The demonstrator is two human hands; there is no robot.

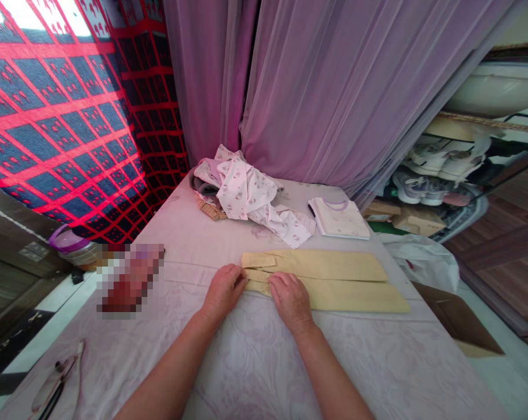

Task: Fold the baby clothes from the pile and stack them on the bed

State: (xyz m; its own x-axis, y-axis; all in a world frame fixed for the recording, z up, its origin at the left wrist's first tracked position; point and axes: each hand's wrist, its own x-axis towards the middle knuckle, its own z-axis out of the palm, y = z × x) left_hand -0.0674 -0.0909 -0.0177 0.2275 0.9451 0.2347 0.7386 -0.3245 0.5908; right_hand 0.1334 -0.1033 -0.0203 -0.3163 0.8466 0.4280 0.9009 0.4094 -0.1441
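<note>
A pair of pale yellow trousers (351, 296) lies flat across the bed, waistband to the left and both legs stretched to the right. At the left end of the waistband, my left hand (224, 287) pinches the cloth between thumb and fingers. My right hand (290, 296) is closed on the waist area a little further right, fingertips pressed together on the fabric. Between the two hands the waist looks gathered, with a flat band or flap just behind it. My fingertips partly hide the edge they hold.
Behind the trousers lie a heap of clothes (246, 189) and a folded stack of tops (340, 219). Glasses (49, 391) and a pixelated reddish object (130, 280) rest on the left. Purple curtains (334, 87) hang behind; shoes (421, 188) fill a rack at right, above a cardboard box (460, 321).
</note>
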